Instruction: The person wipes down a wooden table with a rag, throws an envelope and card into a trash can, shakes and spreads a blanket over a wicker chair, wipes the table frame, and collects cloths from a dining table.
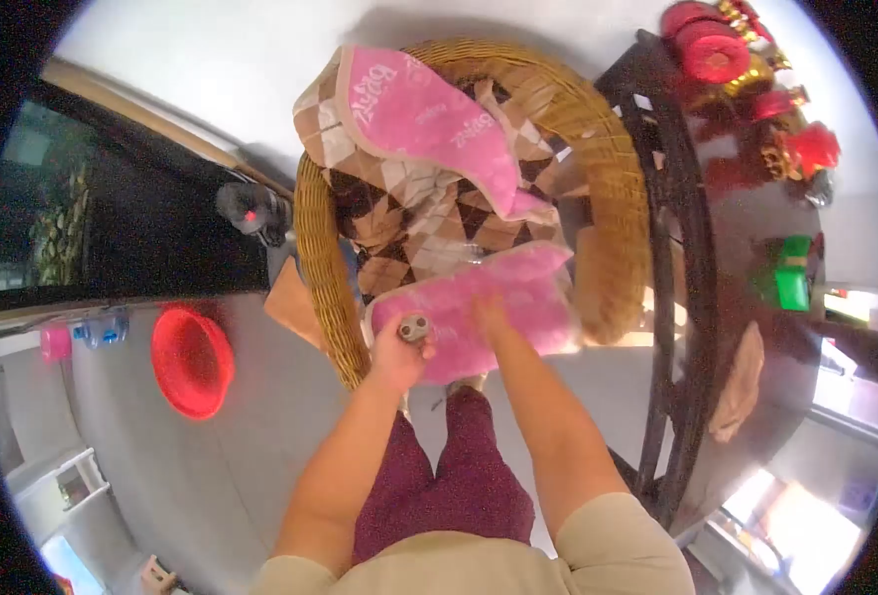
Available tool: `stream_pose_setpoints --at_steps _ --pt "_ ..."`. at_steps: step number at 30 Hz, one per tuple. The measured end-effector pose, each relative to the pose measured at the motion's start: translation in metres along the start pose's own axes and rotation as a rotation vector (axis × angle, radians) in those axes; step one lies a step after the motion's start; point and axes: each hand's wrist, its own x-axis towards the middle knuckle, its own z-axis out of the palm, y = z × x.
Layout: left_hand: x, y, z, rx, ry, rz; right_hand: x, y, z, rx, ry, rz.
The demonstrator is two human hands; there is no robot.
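A blanket (429, 228) with a brown, cream and dark diamond pattern covers the seat and back of a wicker chair (618, 198). Its pink side shows at a folded-over upper flap (429, 109) with white lettering, and again along the front part (528, 307). My left hand (399, 355) is closed around a small, pale round thing with two dark spots (414, 327), above the front pink part's left side. On the middle of that pink part is my right hand (489, 315); motion blurs its fingers, so their grip cannot be made out.
A red basin (192, 362) is on the left. To the right stands a dark wooden table or cabinet (737, 258) bearing red and gold ornaments (717, 55), a green box (793, 273) and a brown cloth or bag (739, 382). Cardboard (295, 302) lies beside the chair's left side.
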Motion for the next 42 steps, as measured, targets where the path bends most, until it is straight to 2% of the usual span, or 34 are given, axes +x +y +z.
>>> stream_pose_setpoints --at_steps 3,5,9,12,15,18,21,25,27,30,32,34,37,40,42 --pt "0.024 -0.007 -0.001 -0.067 0.018 0.038 0.050 0.016 0.015 0.354 -0.055 0.060" --pt "0.040 -0.011 -0.004 -0.110 0.034 0.058 0.067 0.012 0.022 0.532 -0.023 0.180" --pt "0.065 -0.017 -0.010 -0.180 0.092 0.086 0.089 -0.004 0.031 0.690 0.013 0.283" --pt "0.072 -0.018 -0.009 -0.196 0.106 0.120 0.109 0.006 0.030 0.633 -0.136 0.191" --pt "0.070 -0.019 0.000 -0.145 0.108 0.148 0.088 0.019 0.011 -0.211 0.071 -0.624" --pt "0.073 -0.021 0.003 0.042 0.005 0.179 0.034 -0.001 -0.021 -0.489 0.064 -0.811" --pt "0.075 -0.032 0.022 0.268 -0.044 0.281 0.012 0.011 -0.039 -0.548 -0.134 -0.680" --pt "0.106 -0.059 0.017 0.363 -0.028 0.404 0.005 0.044 -0.043 -0.491 -0.125 -0.757" --pt "0.112 -0.072 0.013 0.778 0.020 0.633 0.006 0.059 -0.041 -0.529 -0.123 -0.713" --pt "0.119 -0.085 -0.003 1.305 0.099 0.826 0.007 0.073 -0.041 -0.602 -0.115 -0.760" --pt "0.123 -0.093 -0.012 1.262 0.145 0.749 0.006 0.074 -0.041 -0.484 -0.158 -0.725" --pt "0.115 -0.099 0.003 0.852 0.181 0.519 0.002 0.069 -0.041 -0.415 -0.177 -0.695" --pt "0.111 -0.103 0.004 0.931 0.206 0.549 -0.002 0.066 -0.042 -0.395 -0.167 -0.681" --pt "0.114 -0.110 -0.002 1.160 0.198 0.866 -0.002 0.068 -0.044 -0.399 -0.151 -0.741" --pt "0.105 -0.111 0.001 1.347 0.240 0.970 -0.003 0.068 -0.044 -0.418 -0.135 -0.816"
